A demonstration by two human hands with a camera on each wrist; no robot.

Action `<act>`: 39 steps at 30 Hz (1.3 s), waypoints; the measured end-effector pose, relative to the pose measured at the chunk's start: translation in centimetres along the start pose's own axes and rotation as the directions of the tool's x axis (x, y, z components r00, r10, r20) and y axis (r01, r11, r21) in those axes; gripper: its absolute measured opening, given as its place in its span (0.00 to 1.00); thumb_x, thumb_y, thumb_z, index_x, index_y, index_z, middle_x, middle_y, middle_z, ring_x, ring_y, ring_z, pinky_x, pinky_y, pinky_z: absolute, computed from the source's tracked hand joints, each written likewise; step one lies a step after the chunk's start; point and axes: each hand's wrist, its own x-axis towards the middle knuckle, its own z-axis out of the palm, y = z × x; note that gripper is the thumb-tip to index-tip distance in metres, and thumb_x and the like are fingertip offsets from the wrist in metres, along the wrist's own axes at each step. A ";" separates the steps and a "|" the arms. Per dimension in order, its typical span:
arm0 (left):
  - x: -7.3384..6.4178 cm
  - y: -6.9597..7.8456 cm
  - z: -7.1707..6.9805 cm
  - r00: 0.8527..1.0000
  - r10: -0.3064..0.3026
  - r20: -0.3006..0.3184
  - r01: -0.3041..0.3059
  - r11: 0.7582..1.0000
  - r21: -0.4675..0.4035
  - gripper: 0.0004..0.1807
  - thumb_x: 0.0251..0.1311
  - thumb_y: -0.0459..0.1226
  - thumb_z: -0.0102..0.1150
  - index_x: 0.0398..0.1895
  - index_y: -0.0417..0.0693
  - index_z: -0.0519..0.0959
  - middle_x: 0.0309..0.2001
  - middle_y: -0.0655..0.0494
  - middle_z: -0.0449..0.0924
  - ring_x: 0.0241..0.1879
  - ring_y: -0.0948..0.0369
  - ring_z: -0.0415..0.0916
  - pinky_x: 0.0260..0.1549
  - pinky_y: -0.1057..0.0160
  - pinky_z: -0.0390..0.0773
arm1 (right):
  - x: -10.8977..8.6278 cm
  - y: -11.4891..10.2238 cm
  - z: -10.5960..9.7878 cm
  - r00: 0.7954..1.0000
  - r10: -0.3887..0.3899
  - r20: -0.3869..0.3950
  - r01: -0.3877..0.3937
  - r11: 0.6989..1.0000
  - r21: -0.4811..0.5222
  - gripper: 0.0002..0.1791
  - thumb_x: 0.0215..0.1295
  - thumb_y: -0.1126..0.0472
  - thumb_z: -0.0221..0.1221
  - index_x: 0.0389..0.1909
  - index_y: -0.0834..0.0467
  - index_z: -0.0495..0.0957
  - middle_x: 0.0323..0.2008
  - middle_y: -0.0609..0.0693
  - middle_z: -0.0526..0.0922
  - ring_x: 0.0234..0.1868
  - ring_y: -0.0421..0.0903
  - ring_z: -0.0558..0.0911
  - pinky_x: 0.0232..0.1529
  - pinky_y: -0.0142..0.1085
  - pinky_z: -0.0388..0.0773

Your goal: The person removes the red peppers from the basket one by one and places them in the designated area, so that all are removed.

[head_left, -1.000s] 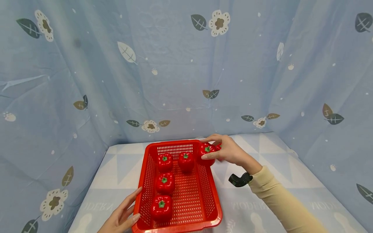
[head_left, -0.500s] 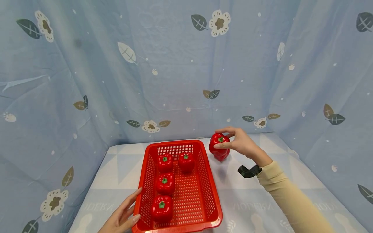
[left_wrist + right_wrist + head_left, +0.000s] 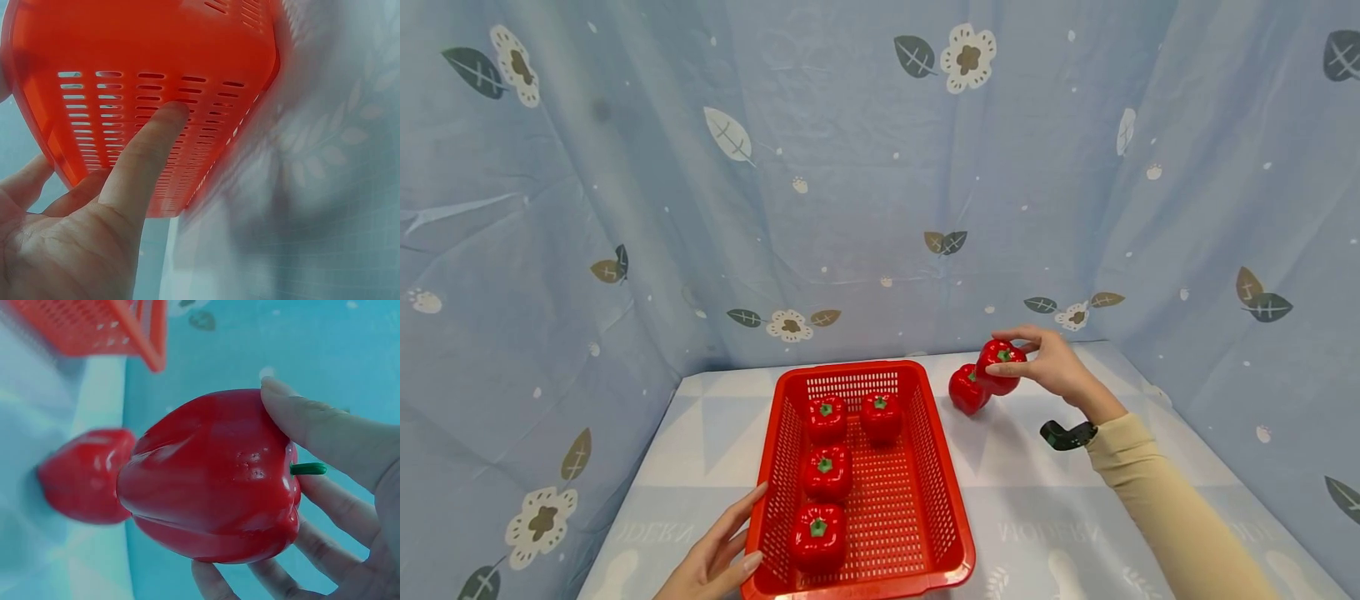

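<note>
Head view: a person's right hand [image 3: 1056,367] holds a red pepper [image 3: 1000,367] above the table [image 3: 1045,517], near a second pepper [image 3: 967,390], right of a red basket [image 3: 883,512] of four peppers [image 3: 828,473]; the left hand [image 3: 711,554], fingers apart, touches the basket. Left wrist: one straight digit [image 3: 140,165] meets its slotted wall [image 3: 144,56]. Right wrist: thumb and fingers clamp the pepper's stem end.

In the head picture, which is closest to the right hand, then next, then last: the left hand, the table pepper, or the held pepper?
From the right hand:
1. Held pepper: in its fingers.
2. Table pepper: just right of the basket.
3. Left hand: at the basket's left side.
</note>
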 end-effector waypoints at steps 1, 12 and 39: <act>0.0 0.0 0.0 1.000 0.001 -0.003 -0.001 1.000 0.004 0.48 0.81 0.39 0.58 0.92 0.52 0.40 0.88 0.36 0.35 0.74 0.40 0.71 0.55 0.33 0.83 | 0.0 0.4 -0.1 1.000 0.009 -0.004 -0.009 1.000 0.000 0.38 0.66 0.51 0.79 0.74 0.59 0.79 0.69 0.64 0.76 0.64 0.66 0.77 0.49 0.47 0.90; 0.0 0.0 0.0 1.000 0.001 -0.002 -0.001 1.000 0.004 0.47 0.82 0.39 0.58 0.92 0.52 0.40 0.88 0.37 0.35 0.74 0.41 0.71 0.56 0.33 0.83 | -0.2 3.3 -0.6 0.996 0.078 -0.043 -0.079 0.996 -0.028 0.40 0.67 0.52 0.78 0.75 0.62 0.77 0.68 0.66 0.76 0.63 0.66 0.77 0.47 0.44 0.88; 0.1 -0.2 -0.2 0.999 0.015 0.039 -0.014 0.999 -0.032 0.46 0.84 0.37 0.54 0.92 0.51 0.37 0.88 0.37 0.32 0.74 0.44 0.71 0.59 0.31 0.80 | 0.4 9.2 1.5 0.979 0.203 -0.020 -0.203 0.979 -0.003 0.39 0.66 0.55 0.79 0.73 0.64 0.77 0.69 0.68 0.75 0.60 0.64 0.79 0.56 0.52 0.86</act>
